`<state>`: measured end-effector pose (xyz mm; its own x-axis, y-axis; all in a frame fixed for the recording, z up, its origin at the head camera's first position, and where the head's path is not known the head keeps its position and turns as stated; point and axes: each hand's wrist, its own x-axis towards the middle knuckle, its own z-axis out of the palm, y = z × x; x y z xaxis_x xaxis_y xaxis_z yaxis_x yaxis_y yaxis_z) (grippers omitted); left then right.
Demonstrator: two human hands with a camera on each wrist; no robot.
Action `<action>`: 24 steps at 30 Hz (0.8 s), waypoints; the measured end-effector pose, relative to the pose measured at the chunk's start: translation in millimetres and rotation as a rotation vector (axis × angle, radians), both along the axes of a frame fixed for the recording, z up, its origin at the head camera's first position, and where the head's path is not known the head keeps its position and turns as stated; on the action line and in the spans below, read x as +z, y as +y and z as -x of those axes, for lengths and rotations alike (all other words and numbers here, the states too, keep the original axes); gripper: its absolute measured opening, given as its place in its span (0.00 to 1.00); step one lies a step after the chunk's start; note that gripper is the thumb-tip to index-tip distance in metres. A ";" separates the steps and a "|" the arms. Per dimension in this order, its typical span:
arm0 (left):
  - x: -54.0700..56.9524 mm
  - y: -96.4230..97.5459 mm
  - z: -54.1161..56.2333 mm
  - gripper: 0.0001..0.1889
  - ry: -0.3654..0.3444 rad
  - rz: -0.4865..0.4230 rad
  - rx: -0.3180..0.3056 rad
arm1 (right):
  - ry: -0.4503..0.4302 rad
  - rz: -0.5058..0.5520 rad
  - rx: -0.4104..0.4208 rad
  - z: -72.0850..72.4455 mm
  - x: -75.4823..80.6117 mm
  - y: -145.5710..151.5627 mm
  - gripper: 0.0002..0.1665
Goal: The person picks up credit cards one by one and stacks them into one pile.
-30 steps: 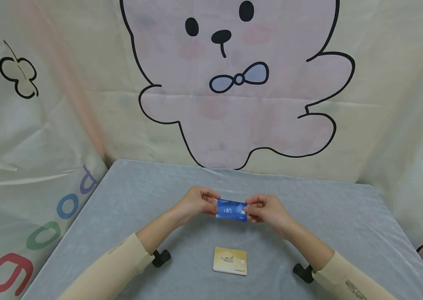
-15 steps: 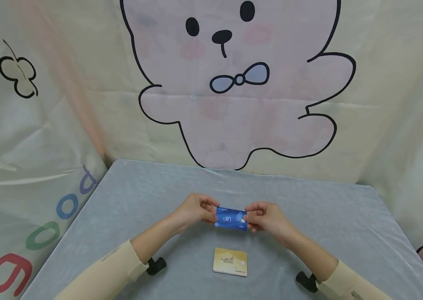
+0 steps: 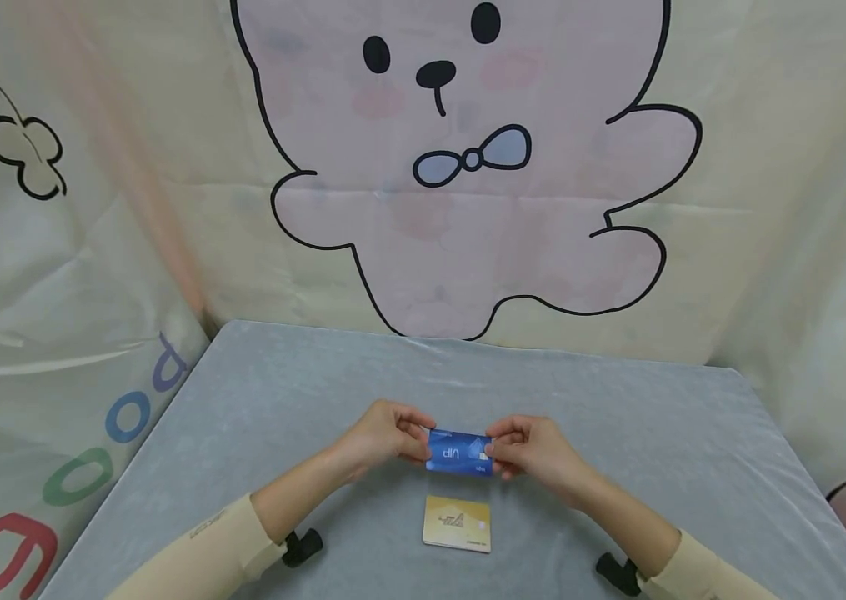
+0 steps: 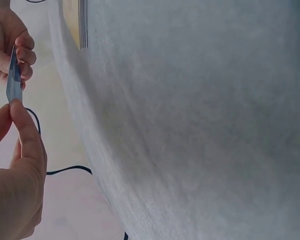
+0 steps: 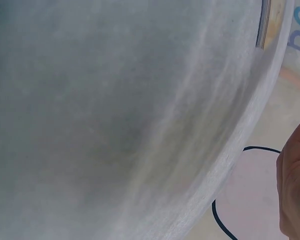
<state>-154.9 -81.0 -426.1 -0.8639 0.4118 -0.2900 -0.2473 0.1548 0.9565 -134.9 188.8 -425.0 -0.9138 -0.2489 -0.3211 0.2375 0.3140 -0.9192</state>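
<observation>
A blue card point(image 3: 458, 455) marked "VIP" is held up above the table between both hands, its face toward the head camera. The left hand point(image 3: 385, 435) pinches one short end with thumb and fingers; the right hand point(image 3: 538, 454) pinches the other. Nearer to me, a neat stack of yellow cards point(image 3: 456, 525) lies on the cloth, apart from the hands. In the left wrist view the blue card point(image 4: 14, 82) appears almost edge-on, and the layered edges of the yellow stack point(image 4: 83, 25) show. The blue card is out of the right wrist view.
A pale grey-blue cloth point(image 3: 302, 367) covers the table. Behind it hangs a cream backdrop point(image 3: 753, 275) with a cartoon bear. Black wrist cameras point(image 3: 302, 547) sit under both forearms.
Both hands have drawn the blue card toward the person and lower in the head view, closer to the yellow stack. The grip on it stays the same; the stack stays put.
</observation>
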 end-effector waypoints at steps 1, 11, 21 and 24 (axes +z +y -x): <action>-0.1 0.0 -0.8 0.19 0.002 0.001 -0.002 | 0.002 0.000 0.005 -1.1 0.1 -0.1 0.18; 0.9 0.4 -10.9 0.19 0.012 0.011 -0.020 | 0.028 -0.011 0.059 -11.0 -0.2 0.1 0.17; -0.1 2.0 -20.4 0.18 -0.002 0.027 -0.036 | 0.033 -0.024 0.103 -19.9 -1.5 1.5 0.16; -2.3 2.5 -23.3 0.18 -0.003 0.013 -0.053 | 0.035 -0.024 0.117 -22.0 -2.6 2.4 0.16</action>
